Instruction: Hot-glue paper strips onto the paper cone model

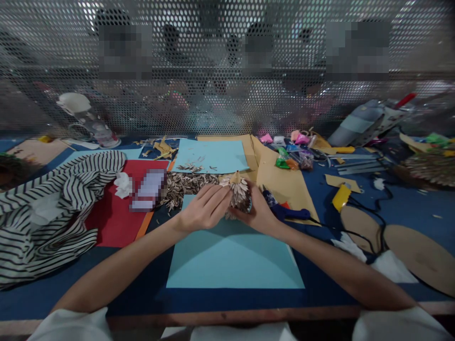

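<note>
My left hand (203,208) and my right hand (256,211) meet above a light blue paper sheet (234,255). Between them they hold a small rounded craft piece covered in sunflower seeds (239,193), with a tan pointed tip at its top. My left fingers press on its left side. The right hand cups it from the right and below. A pile of loose sunflower seeds (185,187) lies just behind my left hand.
A striped cloth (53,208) lies at left beside a red sheet (113,218). A blue glue gun (291,213) with a black cord, tan card pieces (419,255), a yellow object (341,196) and coloured scraps lie at right. A perforated metal screen (227,71) closes the back; people sit behind it.
</note>
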Demonstrator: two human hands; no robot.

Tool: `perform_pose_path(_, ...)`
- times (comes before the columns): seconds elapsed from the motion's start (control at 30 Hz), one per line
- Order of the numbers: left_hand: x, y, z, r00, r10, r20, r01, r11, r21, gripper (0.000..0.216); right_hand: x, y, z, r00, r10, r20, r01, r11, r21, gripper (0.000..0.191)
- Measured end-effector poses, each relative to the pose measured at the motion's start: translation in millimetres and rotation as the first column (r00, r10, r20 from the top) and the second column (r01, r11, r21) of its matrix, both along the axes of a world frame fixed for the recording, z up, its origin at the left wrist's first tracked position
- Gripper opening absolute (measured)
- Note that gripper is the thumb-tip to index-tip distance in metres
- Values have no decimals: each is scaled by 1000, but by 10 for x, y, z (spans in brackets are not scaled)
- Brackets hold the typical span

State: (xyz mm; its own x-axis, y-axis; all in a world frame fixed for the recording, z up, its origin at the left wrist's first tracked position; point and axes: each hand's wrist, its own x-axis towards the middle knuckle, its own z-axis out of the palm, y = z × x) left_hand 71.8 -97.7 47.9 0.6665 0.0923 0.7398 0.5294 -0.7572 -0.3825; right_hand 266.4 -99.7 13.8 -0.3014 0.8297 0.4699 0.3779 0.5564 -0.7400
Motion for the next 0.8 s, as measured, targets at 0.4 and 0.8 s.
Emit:
perform_pose_path(0.4, 13, 29, -3, 994, 4, 111, 5, 997, -80, 27, 28, 33, -5, 999, 10, -49, -14, 997, -79, 74)
perform_pose_path(0.8, 46, 51, 31, 979, 53, 198, -31, 993, -114, 22, 22, 68, -64, 980, 54, -190, -94, 973, -213, 80)
